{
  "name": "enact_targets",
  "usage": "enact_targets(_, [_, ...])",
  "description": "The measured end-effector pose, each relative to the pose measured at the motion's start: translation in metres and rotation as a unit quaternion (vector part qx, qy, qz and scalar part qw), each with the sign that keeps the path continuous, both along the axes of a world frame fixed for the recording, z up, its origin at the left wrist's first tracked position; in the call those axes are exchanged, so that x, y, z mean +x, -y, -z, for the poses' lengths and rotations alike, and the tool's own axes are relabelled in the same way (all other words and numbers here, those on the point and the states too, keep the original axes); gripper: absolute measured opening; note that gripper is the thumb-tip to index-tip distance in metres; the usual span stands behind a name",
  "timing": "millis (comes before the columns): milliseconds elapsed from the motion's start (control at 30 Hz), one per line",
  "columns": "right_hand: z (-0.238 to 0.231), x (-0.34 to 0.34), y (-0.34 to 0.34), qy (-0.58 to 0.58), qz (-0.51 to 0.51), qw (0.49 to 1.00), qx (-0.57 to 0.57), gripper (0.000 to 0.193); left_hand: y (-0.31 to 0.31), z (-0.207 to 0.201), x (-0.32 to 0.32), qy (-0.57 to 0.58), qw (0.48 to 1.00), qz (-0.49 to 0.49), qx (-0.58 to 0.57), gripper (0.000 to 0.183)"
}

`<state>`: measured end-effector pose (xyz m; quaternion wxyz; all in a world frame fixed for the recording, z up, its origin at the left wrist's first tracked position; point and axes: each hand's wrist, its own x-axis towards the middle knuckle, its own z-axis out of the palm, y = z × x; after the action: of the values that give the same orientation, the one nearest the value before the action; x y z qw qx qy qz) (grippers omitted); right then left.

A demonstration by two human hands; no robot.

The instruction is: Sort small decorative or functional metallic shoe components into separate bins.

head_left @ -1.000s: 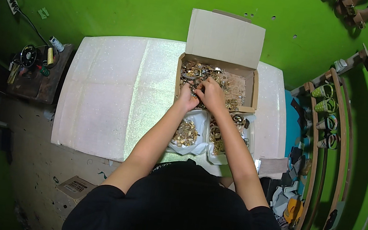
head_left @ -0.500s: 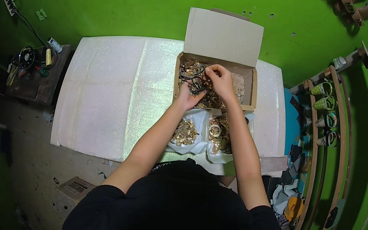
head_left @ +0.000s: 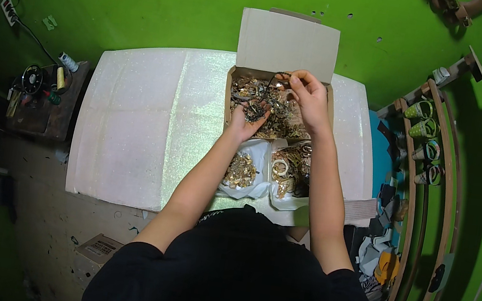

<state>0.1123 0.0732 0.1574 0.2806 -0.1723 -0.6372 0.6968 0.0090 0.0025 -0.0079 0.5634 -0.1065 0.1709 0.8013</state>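
Note:
Over the open cardboard box (head_left: pixel 288 45), my left hand (head_left: pixel 245 128) cups a tangled bunch of dark chain-like pieces (head_left: pixel 254 111). My right hand (head_left: pixel 310 102) is pinched closed on a thin dark strand (head_left: pixel 271 82), which runs from the fingertips down toward the bunch. Whether it is a cord or a chain, I cannot tell. Inside the box, beneath both hands, lie many small gold, brown and dark metallic pieces (head_left: pixel 286 112).
In front of the box, a white plastic-lined container (head_left: pixel 255 187) holds small gold pieces. Beside it another (head_left: pixel 289 205) holds rings and chain-like pieces. Both stand on a shiny white-covered table (head_left: pixel 127 128). A wooden rack (head_left: pixel 417 237) with sandals (head_left: pixel 422 109) runs along the right wall.
My right hand has moved right and up, drawing the dark strand out from the bunch. My left hand stays over the box's near left part.

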Motion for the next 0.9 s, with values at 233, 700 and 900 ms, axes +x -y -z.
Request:
enact_targets(233, [0.009, 0.067, -0.008, 0.039, 0.022, 0.992, 0.117, 0.016, -0.001, -0.004, 0.001, -0.003, 1.000, 0.013, -0.001, 0.033])
enact_targets(700, [0.070, 0.187, -0.008, 0.239, 0.134, 0.959, -0.066, 0.014, -0.002, 0.004, -0.003, 0.033, 0.999, 0.004, 0.014, 0.031])
enact_targets(900, [0.123, 0.197, -0.013, 0.465, 0.135, 0.857, 0.175, 0.019, -0.001, 0.002, -0.002, 0.014, 1.000, 0.001, 0.009, 0.031])
